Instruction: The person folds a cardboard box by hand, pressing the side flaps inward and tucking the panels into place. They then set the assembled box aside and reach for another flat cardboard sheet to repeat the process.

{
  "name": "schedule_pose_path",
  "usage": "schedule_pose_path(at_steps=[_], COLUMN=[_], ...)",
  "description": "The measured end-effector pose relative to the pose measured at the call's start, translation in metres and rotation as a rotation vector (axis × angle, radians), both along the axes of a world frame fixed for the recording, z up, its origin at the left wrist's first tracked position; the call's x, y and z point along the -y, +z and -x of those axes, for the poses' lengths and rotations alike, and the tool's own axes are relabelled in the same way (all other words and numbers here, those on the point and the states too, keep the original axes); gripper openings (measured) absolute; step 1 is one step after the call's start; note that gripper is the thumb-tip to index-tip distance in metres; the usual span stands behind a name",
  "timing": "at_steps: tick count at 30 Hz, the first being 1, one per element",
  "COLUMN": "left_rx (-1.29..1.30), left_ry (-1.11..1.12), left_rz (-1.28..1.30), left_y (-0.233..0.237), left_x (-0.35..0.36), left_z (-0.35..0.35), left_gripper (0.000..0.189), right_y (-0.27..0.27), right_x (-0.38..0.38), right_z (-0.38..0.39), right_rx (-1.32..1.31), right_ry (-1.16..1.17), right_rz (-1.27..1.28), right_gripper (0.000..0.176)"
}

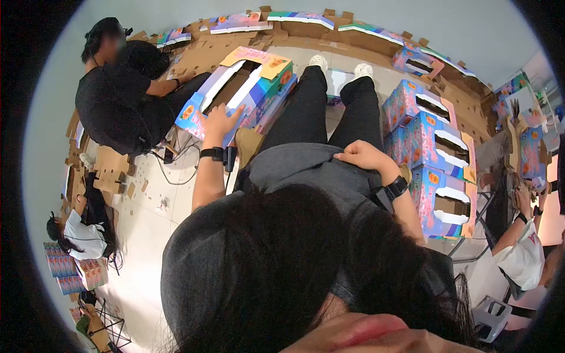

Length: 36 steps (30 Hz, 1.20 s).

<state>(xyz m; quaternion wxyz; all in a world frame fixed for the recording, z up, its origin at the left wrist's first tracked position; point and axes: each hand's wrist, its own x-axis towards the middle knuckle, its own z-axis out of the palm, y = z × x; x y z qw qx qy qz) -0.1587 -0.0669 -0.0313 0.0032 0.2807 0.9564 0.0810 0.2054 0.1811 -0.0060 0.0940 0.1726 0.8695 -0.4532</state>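
My left hand (220, 125) lies on the near edge of a colourful printed carton (252, 106). Its fingers are spread beside the long cut-out in the top, touching the cardboard. The carton is tilted and stands left of my legs, with brown cardboard showing through its opening. My right hand (366, 157) rests on my dark shirt at the lap, fingers loosely bent and partly hidden, with no object visible in it. To its right are several matching cartons, the nearest carton (425, 203) beside my right wrist.
At left sits a person in black (120, 97). Flattened cardboard (206, 50) and more cartons line the far wall. Another person in white (85, 235) is farther left. At right a person in a white shirt (524, 259) is near a grey stool (492, 317). Cables (179, 176) cross the floor.
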Motion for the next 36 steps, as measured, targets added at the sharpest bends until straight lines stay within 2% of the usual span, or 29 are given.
schedule_pose_path(at_steps=[6,9,17,21,25,28,31,34,36], left_rx=[0.06,-0.015,-0.062,-0.065,-0.219,-0.523,-0.749,-0.779,-0.75], left_ry=[0.088,0.112,0.141,0.148,0.156,0.071,0.019,-0.045,-0.073], left_rz=[-0.02,-0.155,-0.293,-0.392,-0.49,-0.597,-0.6,-0.676,-0.71], left_y=[-0.007,-0.013,-0.037,-0.031,-0.005,0.008,0.055,0.1,0.114], left_x=[-0.004,-0.004,0.002,0.007,0.02,0.031,0.037,0.033,0.021], left_z=[0.011,0.008,0.024,0.019,-0.005,-0.005,-0.014,-0.035,-0.046], left_gripper=[0.092,0.088,0.072,0.066,0.054,0.041,0.031,0.024,0.026], right_y=[-0.001,0.006,0.012,0.004,0.002,0.003,0.02,0.036,0.042], right_x=[0.0,0.003,0.005,0.001,0.0,0.0,0.005,0.01,0.015], right_z=[0.0,0.001,0.001,-0.003,-0.004,-0.003,0.001,0.01,0.027], right_rx=[0.004,-0.018,-0.005,-0.041,-0.062,-0.054,0.026,-0.031,-0.139], right_ry=[-0.002,-0.004,-0.013,-0.03,-0.038,-0.02,0.027,0.142,0.142], right_rz=[-0.009,-0.016,0.012,0.021,-0.009,0.005,-0.109,-0.151,-0.005], right_gripper=[0.056,0.056,0.055,0.055,0.055,0.056,0.059,0.056,0.046])
